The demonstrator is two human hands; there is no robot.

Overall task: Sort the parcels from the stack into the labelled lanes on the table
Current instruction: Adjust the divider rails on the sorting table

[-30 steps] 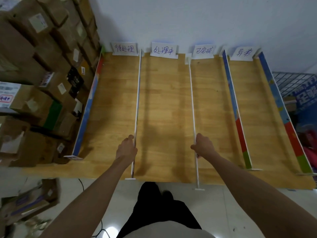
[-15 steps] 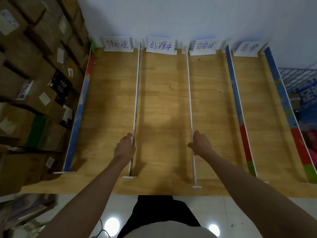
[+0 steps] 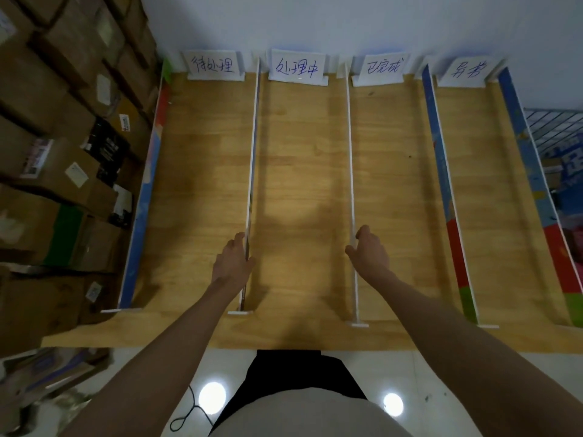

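Standing at the near edge of the table, a person has both arms stretched out over it. Left hand sits on the near part of the thin white divider between the first and second lanes, thumb on one side and fingers on the other, pinching its top edge. Right hand is at the next white divider, between the second and third lanes, thumb and fingers loosely curled round its edge; how firm the hold is cannot be told.

Four lanes run away toward the wall, each with a white handwritten label card at the far end: first card, second card, third card, fourth card. Coloured board divider separates lanes three and four; another coloured board closes the right side, and a blue board closes the left.

Parcels: stack of brown cardboard boxes piled against the left of the table, well apart from both hands, many with white shipping labels. No parcel lies in any lane. Wire basket at far right. Black cable on the tiled floor near the person's feet.
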